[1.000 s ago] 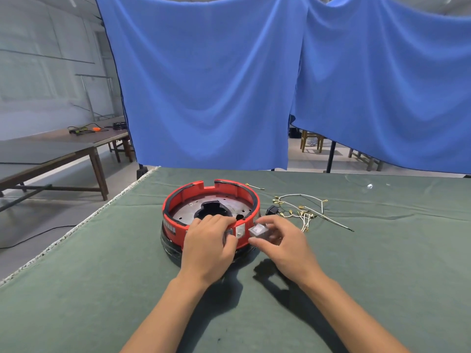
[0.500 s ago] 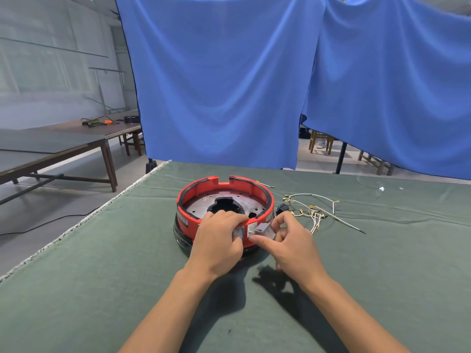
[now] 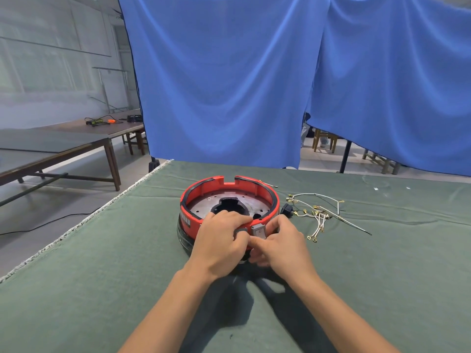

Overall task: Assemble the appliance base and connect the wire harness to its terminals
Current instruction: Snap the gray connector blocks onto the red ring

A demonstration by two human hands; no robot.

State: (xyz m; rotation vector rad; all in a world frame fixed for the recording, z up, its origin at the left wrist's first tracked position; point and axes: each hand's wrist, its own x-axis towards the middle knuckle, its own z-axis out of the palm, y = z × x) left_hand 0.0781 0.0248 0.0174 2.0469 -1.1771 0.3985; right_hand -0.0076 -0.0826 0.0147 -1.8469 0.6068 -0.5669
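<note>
Since the earlier frames the small grey square switch (image 3: 259, 230) has gone from being held beside the round red plastic appliance base (image 3: 229, 205) to sitting against its near wall, and both hands have closed in together there. At frame centre, the left hand (image 3: 220, 242) drapes over the base's near rim, fingers curled onto the rim and thumb by a second grey switch (image 3: 240, 231). Touching it on the right, the right hand (image 3: 283, 244) pinches the square switch with curled fingers. Right of the base, on the green cloth-covered table (image 3: 102, 276), lies the white wire harness with brass terminals (image 3: 316, 212), loose, beside a small black plug (image 3: 286, 209).
</note>
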